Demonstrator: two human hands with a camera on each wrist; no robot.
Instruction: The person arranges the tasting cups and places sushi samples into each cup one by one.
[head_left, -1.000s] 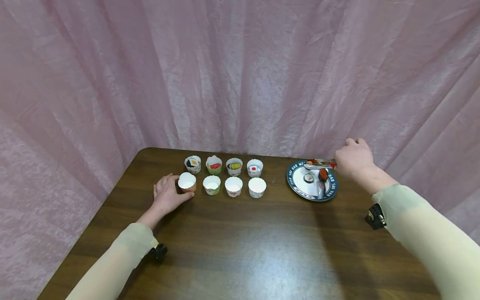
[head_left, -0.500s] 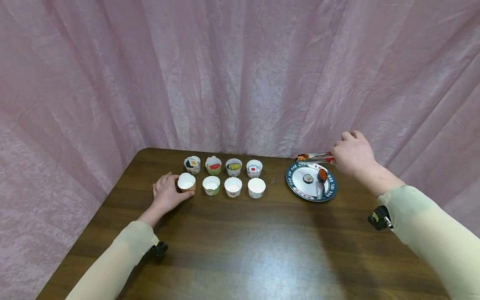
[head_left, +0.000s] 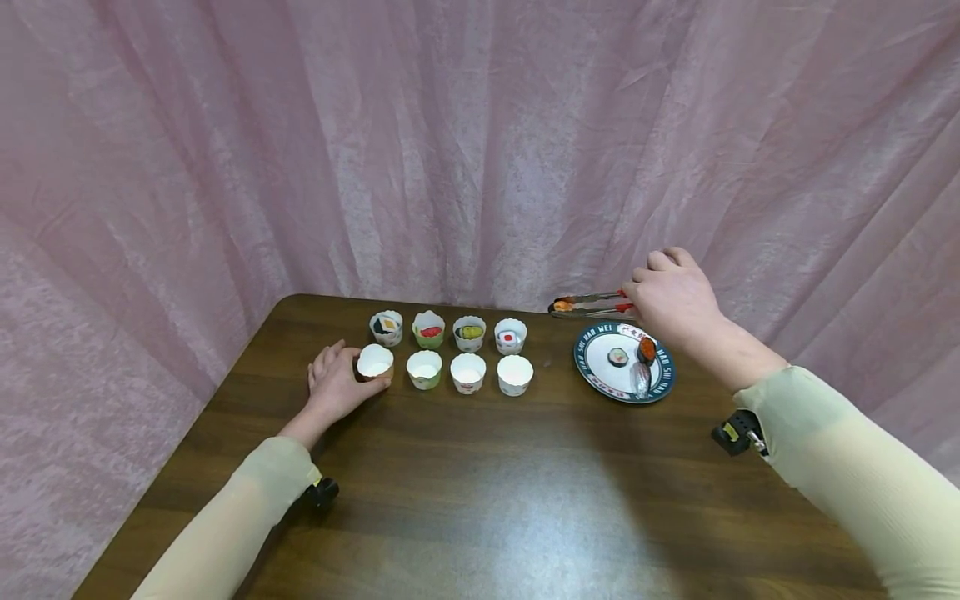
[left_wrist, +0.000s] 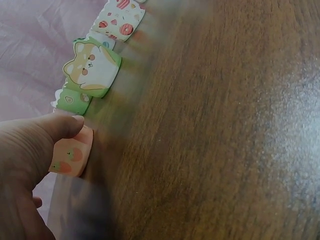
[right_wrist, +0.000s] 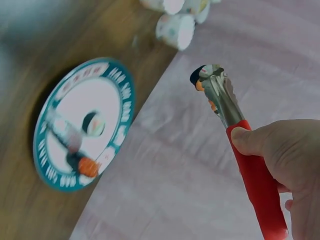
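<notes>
My left hand (head_left: 336, 385) holds a peach-coloured paper baking cup (left_wrist: 72, 155) at the left end of the front row, thumb against its near side and fingers behind. Its white inside looks empty in the head view. My right hand (head_left: 675, 300) grips red-handled metal tongs (right_wrist: 252, 170) in the air, at the back edge of the table. Between the tongs' tips is a small sushi piece (head_left: 562, 307), orange with a dark wrap. Below and right of it, the blue-rimmed plate (head_left: 588, 377) bears a sushi roll slice (head_left: 618, 357), an orange-topped sushi (head_left: 647, 350) and a silvery sushi (head_left: 641, 380).
Three more white-lined cups continue the front row, ending at the right cup (head_left: 514, 375). Behind them, a back row of cups, such as the green one (head_left: 429, 330), holds one sushi piece each. A pink curtain (head_left: 480, 150) hangs directly behind the wooden table (head_left: 465, 475).
The tongs have lifted the orange sushi piece off the plate and carried it left and up, with the right hand following. My left hand has stayed at its cup.
</notes>
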